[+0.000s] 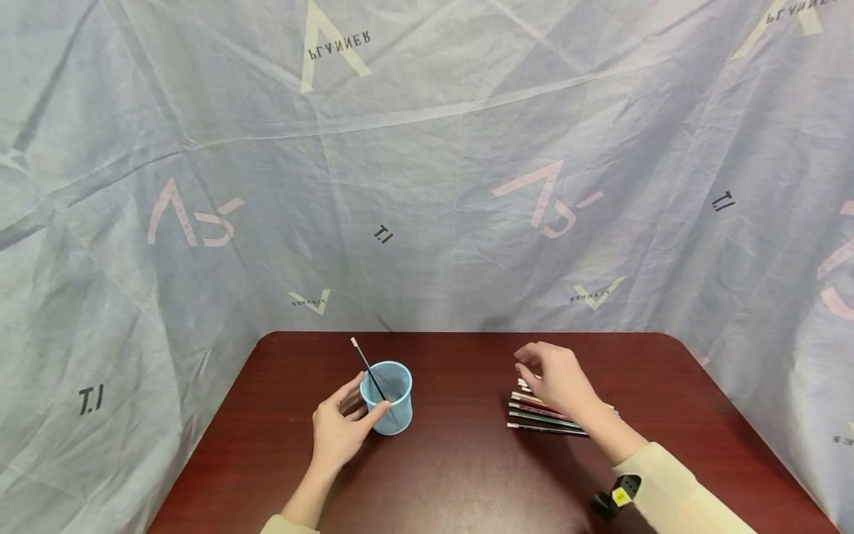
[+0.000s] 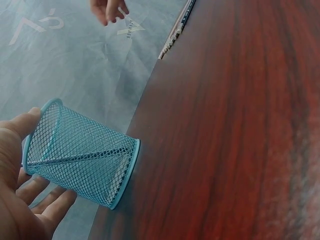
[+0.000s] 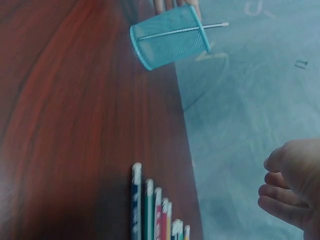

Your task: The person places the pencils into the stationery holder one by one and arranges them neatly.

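A light-blue mesh pencil cup [image 1: 394, 423] stands upright on the table, left of the middle. My left hand [image 1: 336, 436] holds it from the left side, thumb and fingers spread around its wall near the rim. Inside leans one dark pencil [image 1: 363, 360], its white end sticking out above the rim; the mesh shows its lower part in the left wrist view. My right hand [image 1: 559, 377] hovers over the far end of a row of pencils [image 1: 534, 427], fingers loosely bent with nothing between them. In the right wrist view these pencils [image 3: 136, 200] lie side by side, in several colours.
The table [image 1: 440, 475] is dark red wood with rounded far corners. Behind it and at both sides hangs a grey printed cloth [image 1: 434, 185]. A black band with a yellow label [image 1: 622, 495] sits at the right sleeve.
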Demonstrator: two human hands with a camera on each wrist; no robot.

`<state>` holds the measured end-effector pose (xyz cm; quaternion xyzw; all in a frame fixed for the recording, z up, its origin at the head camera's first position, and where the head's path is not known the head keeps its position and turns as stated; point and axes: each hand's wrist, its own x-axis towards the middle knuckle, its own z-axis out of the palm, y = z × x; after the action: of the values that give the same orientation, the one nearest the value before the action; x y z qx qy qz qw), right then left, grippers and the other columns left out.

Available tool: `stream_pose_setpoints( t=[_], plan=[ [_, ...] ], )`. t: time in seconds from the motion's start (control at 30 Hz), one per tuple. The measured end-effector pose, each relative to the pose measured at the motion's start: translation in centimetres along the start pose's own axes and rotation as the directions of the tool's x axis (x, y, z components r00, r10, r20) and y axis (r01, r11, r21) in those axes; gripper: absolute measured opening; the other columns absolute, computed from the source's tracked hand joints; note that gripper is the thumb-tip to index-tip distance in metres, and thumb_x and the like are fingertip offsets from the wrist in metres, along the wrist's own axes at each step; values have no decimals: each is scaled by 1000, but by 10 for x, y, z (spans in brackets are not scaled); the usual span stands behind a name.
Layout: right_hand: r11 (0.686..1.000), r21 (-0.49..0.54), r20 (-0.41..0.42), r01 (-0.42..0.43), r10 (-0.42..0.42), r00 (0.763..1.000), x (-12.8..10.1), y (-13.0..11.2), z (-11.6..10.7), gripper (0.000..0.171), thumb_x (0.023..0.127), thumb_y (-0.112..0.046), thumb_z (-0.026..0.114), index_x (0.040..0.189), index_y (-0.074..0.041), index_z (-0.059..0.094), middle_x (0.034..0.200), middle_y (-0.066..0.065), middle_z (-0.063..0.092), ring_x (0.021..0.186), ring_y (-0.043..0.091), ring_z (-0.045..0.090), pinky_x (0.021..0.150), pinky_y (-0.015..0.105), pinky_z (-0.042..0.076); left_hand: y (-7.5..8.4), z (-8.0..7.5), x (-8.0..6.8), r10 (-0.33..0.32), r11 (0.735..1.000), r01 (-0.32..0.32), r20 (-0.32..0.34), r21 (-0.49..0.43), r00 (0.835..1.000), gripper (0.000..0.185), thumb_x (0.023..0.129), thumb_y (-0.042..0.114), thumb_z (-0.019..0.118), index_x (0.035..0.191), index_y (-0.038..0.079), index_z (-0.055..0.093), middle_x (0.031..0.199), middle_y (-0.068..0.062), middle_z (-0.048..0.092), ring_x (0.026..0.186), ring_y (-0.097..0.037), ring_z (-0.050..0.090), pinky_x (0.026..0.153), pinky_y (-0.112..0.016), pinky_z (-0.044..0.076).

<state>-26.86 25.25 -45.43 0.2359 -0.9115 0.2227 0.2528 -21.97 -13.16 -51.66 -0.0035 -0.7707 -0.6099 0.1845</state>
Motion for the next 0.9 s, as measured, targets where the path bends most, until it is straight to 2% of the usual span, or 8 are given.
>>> stream_pose_setpoints(
  t=[0.23, 0.4, 0.7, 0.9],
  plan=[
    [999, -29, 23, 32, -31, 999, -28, 15, -1, 18, 83, 1, 84, 90, -14, 76, 83, -4, 73, 71, 11, 71, 61, 24, 59, 0, -1, 0, 9, 1000, -9, 3, 0, 1000, 70, 77, 18, 98, 140, 8, 70, 126, -19, 77, 116, -37, 76, 91, -43, 66],
    [999, -34, 59, 22, -20, 998, -46, 24, 0, 21, 81, 2, 84, 90, -14, 76, 83, -4, 73, 72, 13, 72, 61, 24, 59, 1, -1, 0, -5, 1000, 5, 5, 19, 1000, 70, 75, 18, 99, 139, 11, 71, 127, -15, 78, 116, -33, 77, 91, -40, 66],
    [998, -57, 68, 37, -33, 997, -64, 33, 4, 21, 78, 2, 87, 86, -15, 77, 79, -8, 70, 70, 9, 70, 60, 22, 57, 1, -1, 0, -15, 999, 14, 9, 33, 1000, 70, 75, 19, 99, 139, 12, 71, 128, -14, 77, 117, -34, 76, 91, -40, 66],
    [1000, -25, 150, 9, -5, 989, -71, 36, 6, 19, 80, 0, 86, 87, -15, 76, 80, -9, 71, 70, 1, 66, 60, 21, 56, 2, -1, 0, -7, 999, 7, 7, 39, 1000, 71, 76, 20, 99, 141, 10, 70, 129, -17, 77, 117, -37, 76, 91, -42, 66]
  ],
)
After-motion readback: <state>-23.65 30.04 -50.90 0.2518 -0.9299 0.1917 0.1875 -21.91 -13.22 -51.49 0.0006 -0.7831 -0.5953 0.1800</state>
